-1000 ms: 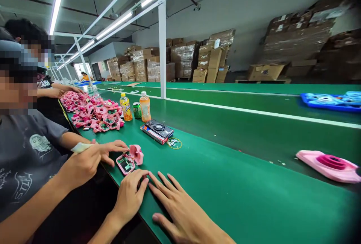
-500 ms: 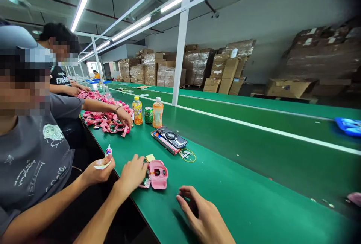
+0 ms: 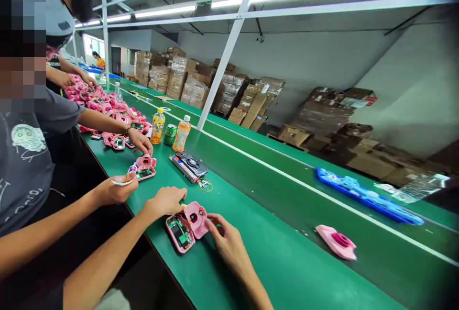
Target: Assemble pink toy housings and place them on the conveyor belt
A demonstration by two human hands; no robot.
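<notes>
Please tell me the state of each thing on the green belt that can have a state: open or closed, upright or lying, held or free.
Pink toy shell: opened, circuit board showing, both hands on it.
Left hand: grip on the shell's top.
Right hand: fingers at the shell's right edge.
Second pink shell: opened, lying free.
Two bottles: upright, capped.
Green can: upright.
Pink part: lying alone on the belt.

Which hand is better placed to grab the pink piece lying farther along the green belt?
Probably the right hand. It is on the same side as the loose pink piece, with bare belt between them. The left hand is farther away, resting at the open pink toy.
</notes>
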